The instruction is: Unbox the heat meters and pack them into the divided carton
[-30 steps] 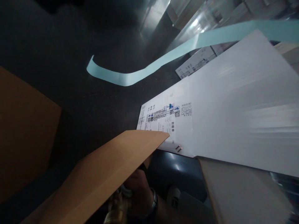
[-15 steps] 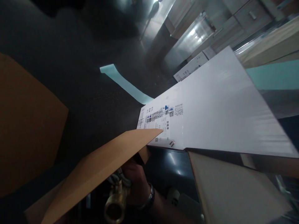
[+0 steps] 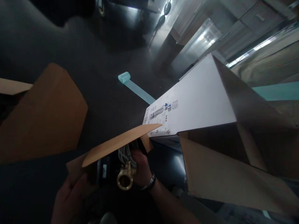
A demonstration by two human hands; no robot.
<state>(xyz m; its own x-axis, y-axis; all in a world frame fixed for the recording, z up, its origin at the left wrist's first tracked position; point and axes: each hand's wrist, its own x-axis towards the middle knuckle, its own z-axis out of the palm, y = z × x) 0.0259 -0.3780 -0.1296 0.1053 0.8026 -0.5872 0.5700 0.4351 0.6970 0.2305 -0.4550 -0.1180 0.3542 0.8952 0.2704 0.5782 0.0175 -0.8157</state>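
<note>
A brass pipe fitting (image 3: 125, 176) with a round open end and a bundled grey cable (image 3: 125, 153) is at the bottom centre. My right hand (image 3: 140, 168), with a band on the wrist, is closed around the fitting and cable from the right; its fingertips are partly hidden. My left hand (image 3: 72, 194) grips the near end of a small open brown cardboard box (image 3: 114, 143), whose raised flap slants across the view. Inside, left of the fitting, a dark part with a white label (image 3: 104, 170) shows.
A large white carton (image 3: 198, 102) with printed labels stands open on the right, its flap (image 3: 224, 174) folded outward. Pale green tape (image 3: 140, 90) trails from it over the dark floor. Another brown cardboard box (image 3: 53, 115) is on the left. Castor wheels (image 3: 167, 7) show at the top.
The view has shifted, so the open side of the white carton shows more. My left hand has come into view at the brown box. The fitting and cable are more visible. The tape end has curled.
</note>
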